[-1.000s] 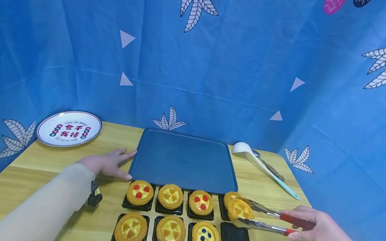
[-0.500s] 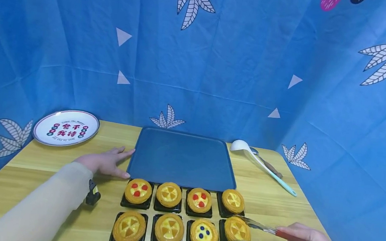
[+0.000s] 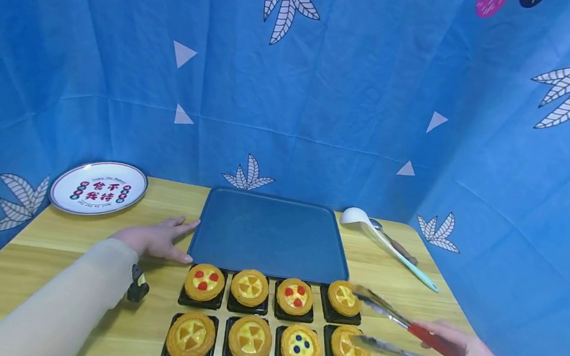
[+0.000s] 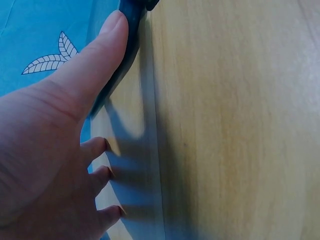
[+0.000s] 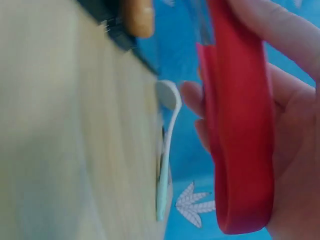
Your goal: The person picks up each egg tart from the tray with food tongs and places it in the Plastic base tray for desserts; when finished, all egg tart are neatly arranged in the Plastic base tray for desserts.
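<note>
My left hand (image 3: 160, 239) lies at the left edge of the blue tray (image 3: 270, 236), fingers spread and straight. In the left wrist view its thumb (image 4: 95, 57) touches the tray's rim (image 4: 120, 75). My right hand (image 3: 468, 355) holds the tongs (image 3: 436, 341) by their red handles, with the metal arms spread apart and nothing between them. The tips hover over two egg tarts, a rear one (image 3: 343, 297) and a front one (image 3: 347, 352), each in a black holder. In the right wrist view the red handles (image 5: 242, 125) hide part of the palm.
Several more egg tarts in black holders stand in two rows before the tray, among them a blueberry-topped one (image 3: 301, 349) and a red-topped one (image 3: 204, 283). A white plate (image 3: 133, 193) is at back left. A ladle (image 3: 390, 249) and a wooden-handled utensil (image 3: 401, 249) lie at right.
An egg tart held in the tongs was lowered into the front right holder and let go. The tongs then spread and lifted a little. My left hand stayed at the tray's edge.
</note>
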A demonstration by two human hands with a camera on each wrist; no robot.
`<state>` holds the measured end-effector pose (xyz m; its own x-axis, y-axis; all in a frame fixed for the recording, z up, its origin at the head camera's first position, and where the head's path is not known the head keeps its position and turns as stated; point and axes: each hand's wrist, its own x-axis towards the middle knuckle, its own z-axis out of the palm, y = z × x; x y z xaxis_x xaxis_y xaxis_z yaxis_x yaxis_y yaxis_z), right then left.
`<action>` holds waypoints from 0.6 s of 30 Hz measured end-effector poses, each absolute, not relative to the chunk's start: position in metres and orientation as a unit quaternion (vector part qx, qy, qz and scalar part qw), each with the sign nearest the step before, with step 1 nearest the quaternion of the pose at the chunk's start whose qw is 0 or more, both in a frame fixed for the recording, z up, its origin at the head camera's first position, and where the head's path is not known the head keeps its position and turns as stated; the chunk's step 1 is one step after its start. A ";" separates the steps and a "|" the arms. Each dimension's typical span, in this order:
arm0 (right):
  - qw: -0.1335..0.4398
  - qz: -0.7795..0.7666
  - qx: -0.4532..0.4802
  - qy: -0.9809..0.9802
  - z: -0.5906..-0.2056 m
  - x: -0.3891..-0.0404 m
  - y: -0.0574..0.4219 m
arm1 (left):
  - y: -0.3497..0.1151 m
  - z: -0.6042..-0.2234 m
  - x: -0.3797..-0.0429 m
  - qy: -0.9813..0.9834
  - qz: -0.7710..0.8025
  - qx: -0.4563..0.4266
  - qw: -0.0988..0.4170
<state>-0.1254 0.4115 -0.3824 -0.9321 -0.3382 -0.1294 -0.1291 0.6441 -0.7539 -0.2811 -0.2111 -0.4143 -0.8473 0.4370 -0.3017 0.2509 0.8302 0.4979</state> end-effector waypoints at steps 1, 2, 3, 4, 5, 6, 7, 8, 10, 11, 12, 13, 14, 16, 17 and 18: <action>0.119 -0.402 -0.094 0.903 -0.381 -0.131 0.409 | -0.211 -0.414 -0.281 0.934 0.228 0.183 0.206; 0.100 -0.398 -0.058 0.910 -0.381 -0.137 0.406 | -0.212 -0.414 -0.282 0.934 0.228 0.182 0.206; 0.085 -0.403 -0.020 0.911 -0.383 -0.145 0.402 | -0.212 -0.414 -0.282 0.935 0.227 0.181 0.206; 0.069 -0.400 0.011 0.914 -0.385 -0.153 0.400 | -0.212 -0.415 -0.282 0.935 0.227 0.181 0.205; 0.057 -0.390 0.040 0.918 -0.389 -0.162 0.398 | -0.212 -0.416 -0.283 0.935 0.224 0.182 0.204; 0.047 -0.372 0.060 0.925 -0.393 -0.171 0.397 | -0.211 -0.417 -0.283 0.936 0.222 0.183 0.203; 0.037 -0.356 0.072 0.931 -0.398 -0.179 0.396 | -0.211 -0.418 -0.284 0.936 0.219 0.184 0.202; 0.030 -0.340 0.077 0.937 -0.402 -0.188 0.395 | -0.210 -0.419 -0.284 0.937 0.215 0.187 0.201; 0.019 -0.313 0.081 0.946 -0.411 -0.201 0.396 | -0.208 -0.422 -0.284 0.937 0.212 0.190 0.201; 0.017 -0.303 0.083 0.949 -0.414 -0.206 0.396 | -0.206 -0.422 -0.284 0.938 0.210 0.190 0.201; 0.013 -0.297 0.083 0.951 -0.418 -0.211 0.396 | -0.205 -0.423 -0.284 0.937 0.211 0.190 0.202; 0.010 -0.293 0.084 0.952 -0.421 -0.215 0.396 | -0.204 -0.424 -0.284 0.937 0.211 0.191 0.202; 0.009 -0.288 0.088 0.954 -0.424 -0.218 0.396 | -0.203 -0.424 -0.284 0.937 0.211 0.191 0.204; 0.008 -0.282 0.090 0.955 -0.431 -0.224 0.397 | -0.202 -0.426 -0.284 0.935 0.215 0.188 0.209; 0.006 -0.276 0.089 0.957 -0.434 -0.227 0.397 | -0.201 -0.426 -0.284 0.934 0.217 0.186 0.212; 0.007 -0.272 0.088 0.958 -0.438 -0.229 0.397 | -0.201 -0.427 -0.285 0.934 0.219 0.185 0.215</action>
